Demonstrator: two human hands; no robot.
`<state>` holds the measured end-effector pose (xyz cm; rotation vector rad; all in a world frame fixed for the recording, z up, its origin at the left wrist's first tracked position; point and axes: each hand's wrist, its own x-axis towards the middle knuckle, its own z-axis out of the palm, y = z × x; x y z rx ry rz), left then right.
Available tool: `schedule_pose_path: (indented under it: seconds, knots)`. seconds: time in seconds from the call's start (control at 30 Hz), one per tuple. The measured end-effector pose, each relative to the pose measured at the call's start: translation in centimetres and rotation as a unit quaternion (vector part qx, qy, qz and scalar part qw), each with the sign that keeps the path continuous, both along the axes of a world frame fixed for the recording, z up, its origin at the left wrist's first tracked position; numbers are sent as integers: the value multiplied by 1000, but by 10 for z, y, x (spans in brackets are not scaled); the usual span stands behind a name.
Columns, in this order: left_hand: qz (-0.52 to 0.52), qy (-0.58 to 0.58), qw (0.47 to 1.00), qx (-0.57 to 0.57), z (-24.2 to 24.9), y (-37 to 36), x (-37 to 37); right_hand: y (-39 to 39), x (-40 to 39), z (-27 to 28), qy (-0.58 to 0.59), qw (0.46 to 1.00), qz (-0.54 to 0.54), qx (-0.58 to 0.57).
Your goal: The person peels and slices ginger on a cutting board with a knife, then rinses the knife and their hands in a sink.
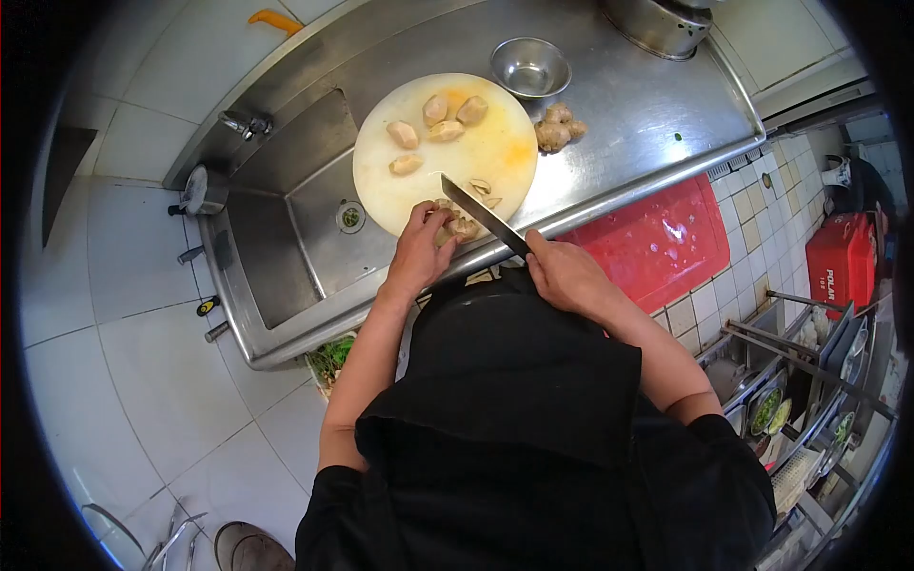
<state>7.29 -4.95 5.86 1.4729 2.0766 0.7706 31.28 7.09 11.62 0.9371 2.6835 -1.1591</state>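
- Nearest, in the head view: black clothing [533, 419].
- Gripping a knife [486, 217], slanted far-left over the round board [374, 171], with the right hand [568, 274] closed round the handle.
- Holding a root piece [464, 228] at the board's near side in the curled left hand [422, 249]; partly hidden, so hard to judge for firmness.
- Probably trimming it, with pale pieces [404, 134] farther off and a knobbly root [554, 133] right of the board.
- Needing next, most likely, a steady hold, clear of the cutting edge.
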Motion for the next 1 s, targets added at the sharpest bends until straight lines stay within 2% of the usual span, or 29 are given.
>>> schedule_pose_path:
  seconds: [0.27, 0.37, 0.43, 0.57, 0.67, 0.73, 0.77, 0.8, 0.83, 0.87, 0.93, 1.0]
  knots:
    - [30, 0, 999, -22, 9, 3, 5, 0, 5, 5, -21, 999, 40, 28]
    - [6, 41, 999, -28, 16, 4, 4, 2, 6, 8, -36, 998, 29, 31]
    - [-57, 165, 984, 40, 9, 6, -2, 5, 8, 9, -15, 999, 4, 31]
    - [-127, 176, 975, 43, -6, 15, -22, 12, 10, 5, -18, 999, -26, 14]
    - [-138, 119, 983, 20, 10, 19, -25, 15, 12, 5, -26, 999, -42, -5]
    - [-41, 37, 995, -81, 13, 17, -27, 14, 14, 7, -27, 998, -59, -21]
    - [-42, 39, 995, -82, 4, 13, -31, 14, 15, 5, -25, 998, -60, -22]
    - [26, -161, 985, -54, -14, 8, -37, 14, 17, 1, -21, 997, -65, -36]
    - [94, -354, 930, -25, -18, 4, -39, 13, 17, -2, -17, 996, -70, -51]
    - [94, -353, 931, -28, -22, -1, -39, 11, 17, -3, -16, 996, -71, -54]
    - [196, -534, 822, 23, -21, -7, -33, 10, 15, -4, 3, 995, -59, -79]
    - [227, -531, 816, 35, -21, -8, -24, 9, 10, -7, -1, 995, -46, -86]
